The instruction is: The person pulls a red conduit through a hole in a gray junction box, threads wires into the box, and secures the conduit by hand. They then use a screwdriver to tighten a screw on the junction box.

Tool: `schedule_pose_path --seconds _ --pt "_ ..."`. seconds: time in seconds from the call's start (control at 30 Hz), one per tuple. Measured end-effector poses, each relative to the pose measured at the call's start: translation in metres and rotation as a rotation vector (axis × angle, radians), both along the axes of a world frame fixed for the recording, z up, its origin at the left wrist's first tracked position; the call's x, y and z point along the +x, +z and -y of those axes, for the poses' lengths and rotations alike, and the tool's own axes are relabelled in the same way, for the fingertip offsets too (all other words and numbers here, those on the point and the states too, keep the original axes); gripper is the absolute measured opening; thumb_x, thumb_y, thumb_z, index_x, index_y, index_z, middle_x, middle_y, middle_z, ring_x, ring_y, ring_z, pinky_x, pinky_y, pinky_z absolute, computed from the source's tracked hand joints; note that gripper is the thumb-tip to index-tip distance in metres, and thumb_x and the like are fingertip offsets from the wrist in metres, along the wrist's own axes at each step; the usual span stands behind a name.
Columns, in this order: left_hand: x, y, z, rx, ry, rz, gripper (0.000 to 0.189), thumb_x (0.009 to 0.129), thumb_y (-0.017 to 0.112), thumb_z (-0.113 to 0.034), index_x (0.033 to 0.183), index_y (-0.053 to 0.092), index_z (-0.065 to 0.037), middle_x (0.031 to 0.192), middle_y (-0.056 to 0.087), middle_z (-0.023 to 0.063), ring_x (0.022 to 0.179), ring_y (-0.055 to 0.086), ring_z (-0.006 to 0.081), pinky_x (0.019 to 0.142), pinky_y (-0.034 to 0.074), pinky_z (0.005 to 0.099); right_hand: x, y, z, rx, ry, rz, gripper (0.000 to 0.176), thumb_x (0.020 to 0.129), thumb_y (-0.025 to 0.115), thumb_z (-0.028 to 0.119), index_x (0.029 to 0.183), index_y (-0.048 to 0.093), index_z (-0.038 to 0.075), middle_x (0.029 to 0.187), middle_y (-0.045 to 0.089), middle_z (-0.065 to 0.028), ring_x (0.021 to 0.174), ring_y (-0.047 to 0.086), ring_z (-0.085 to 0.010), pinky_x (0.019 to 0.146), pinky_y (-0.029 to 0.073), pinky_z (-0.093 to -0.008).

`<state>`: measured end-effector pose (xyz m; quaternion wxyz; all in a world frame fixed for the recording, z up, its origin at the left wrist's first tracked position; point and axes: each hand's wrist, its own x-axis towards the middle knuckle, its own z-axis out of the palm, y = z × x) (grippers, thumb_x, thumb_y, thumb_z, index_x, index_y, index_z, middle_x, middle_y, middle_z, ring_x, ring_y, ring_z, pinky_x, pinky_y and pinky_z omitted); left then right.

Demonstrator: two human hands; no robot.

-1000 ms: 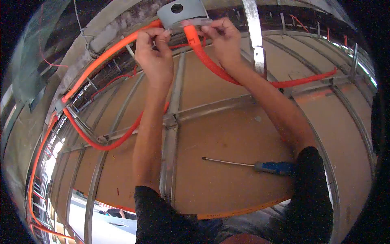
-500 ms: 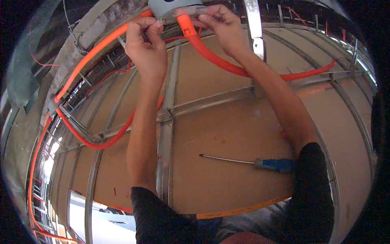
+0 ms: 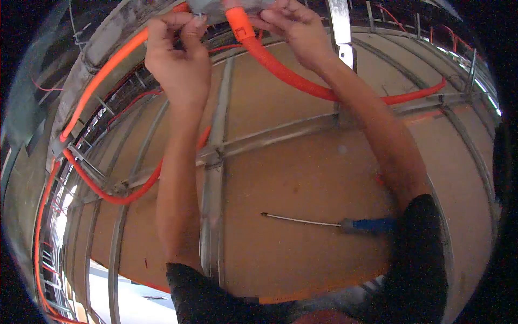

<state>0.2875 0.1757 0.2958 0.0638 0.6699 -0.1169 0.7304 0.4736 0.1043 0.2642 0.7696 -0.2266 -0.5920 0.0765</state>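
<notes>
A grey round junction box (image 3: 213, 12) sits on the beam at the top of the view, its upper part cut off by the frame edge. An orange connector (image 3: 239, 24) joins it to a red corrugated conduit (image 3: 286, 76). My left hand (image 3: 181, 62) is closed at the box's left side, pinching a small metal screw (image 3: 200, 16) between thumb and finger. At the right edge of the box, my right hand (image 3: 302, 35) has its fingers bent around the rim; the fingertips are partly hidden.
Below my arms lies a screwdriver (image 3: 318, 222) with a blue handle, on brown board (image 3: 291, 189). Metal studs (image 3: 215, 216) cross the board. An orange conduit (image 3: 102, 81) runs along the left, with a bracket (image 3: 59, 144) on it. A metal strip (image 3: 340, 27) hangs right of my right hand.
The view has shifted, so the box sits higher in the frame. My left hand appears further left and the screw shows more clearly. My right hand stays at the box's edge.
</notes>
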Motion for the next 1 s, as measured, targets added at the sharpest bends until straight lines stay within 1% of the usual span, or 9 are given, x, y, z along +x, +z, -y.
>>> schedule_pose_path --seconds 0.17,0.23,0.37,0.47,0.67,0.87,0.93,0.97,1.0 --pt "-0.001 0.000 0.001 0.046 0.052 0.004 0.012 0.085 0.061 0.009 0.087 0.053 0.000 0.075 0.061 0.0040 0.069 0.059 0.0085 0.065 0.049 0.0227 -0.017 0.003 0.013 -0.059 -0.023 -0.029 0.007 0.094 0.060 0.005 0.096 0.054 0.007 0.092 0.062 -0.0019 0.088 0.067 -0.0127 0.073 0.056 -0.0272" --pt "-0.001 0.001 0.002 0.004 0.005 -0.023 0.013 0.086 0.061 0.008 0.086 0.052 0.000 0.076 0.060 0.0037 0.070 0.059 0.0084 0.065 0.050 0.0228 -0.021 0.001 0.009 0.027 -0.017 -0.044 0.007 0.094 0.059 0.004 0.095 0.053 0.006 0.089 0.060 -0.0021 0.087 0.067 -0.0127 0.073 0.056 -0.0271" --pt "0.000 0.002 0.003 0.007 -0.038 -0.020 0.013 0.087 0.061 0.008 0.086 0.051 0.000 0.077 0.060 0.0043 0.071 0.059 0.0087 0.066 0.052 0.0231 -0.023 -0.001 0.010 0.042 -0.079 -0.013 0.006 0.094 0.058 0.004 0.094 0.052 0.006 0.085 0.059 -0.0020 0.086 0.066 -0.0120 0.074 0.056 -0.0277" --pt "0.001 0.000 0.006 -0.047 -0.137 -0.021 0.013 0.087 0.061 0.007 0.086 0.050 0.001 0.077 0.059 0.0048 0.072 0.060 0.0093 0.066 0.055 0.0239 -0.019 0.001 0.002 0.186 -0.093 0.013 0.006 0.095 0.057 0.003 0.094 0.052 0.005 0.084 0.057 -0.0016 0.084 0.064 -0.0110 0.075 0.056 -0.0279" --pt "0.005 0.001 0.008 0.017 -0.036 0.006 0.013 0.088 0.061 0.007 0.085 0.050 0.001 0.078 0.059 0.0049 0.072 0.060 0.0098 0.067 0.055 0.0243 -0.018 0.006 0.012 0.157 -0.184 0.016 0.004 0.094 0.056 0.001 0.095 0.053 0.004 0.085 0.057 -0.0019 0.083 0.062 -0.0111 0.081 0.056 -0.0290" --pt "0.005 0.002 0.012 -0.010 -0.073 -0.010 0.012 0.086 0.059 0.009 0.085 0.050 0.000 0.077 0.059 0.0047 0.072 0.059 0.0101 0.066 0.051 0.0234 -0.020 0.009 0.013 0.244 -0.108 -0.052 0.007 0.095 0.055 0.001 0.100 0.052 0.004 0.091 0.058 -0.0029 0.084 0.062 -0.0117 0.083 0.057 -0.0292" --pt "0.004 0.001 0.020 0.005 0.095 0.015 0.012 0.085 0.059 0.009 0.083 0.051 0.000 0.076 0.059 0.0050 0.072 0.059 0.0100 0.065 0.050 0.0236 -0.017 0.009 0.021 0.183 -0.009 0.000 0.008 0.096 0.056 0.006 0.103 0.051 0.004 0.095 0.059 -0.0045 0.087 0.063 -0.0128 0.082 0.058 -0.0302" --pt "0.004 0.001 0.022 0.004 0.095 0.018 0.012 0.085 0.059 0.009 0.083 0.051 0.000 0.076 0.059 0.0050 0.072 0.059 0.0100 0.065 0.050 0.0236 -0.025 0.013 0.032 0.183 -0.009 0.003 0.008 0.096 0.056 0.006 0.103 0.051 0.004 0.095 0.059 -0.0045 0.087 0.063 -0.0128 0.082 0.058 -0.0302" --pt "0.004 0.001 0.023 0.035 0.134 0.029 0.012 0.085 0.059 0.009 0.083 0.051 0.000 0.075 0.059 0.0054 0.071 0.059 0.0105 0.065 0.050 0.0237 -0.034 0.015 0.045 0.034 -0.065 -0.040 0.008 0.097 0.056 0.009 0.102 0.052 0.004 0.096 0.059 -0.0050 0.089 0.063 -0.0134 0.083 0.058 -0.0301"
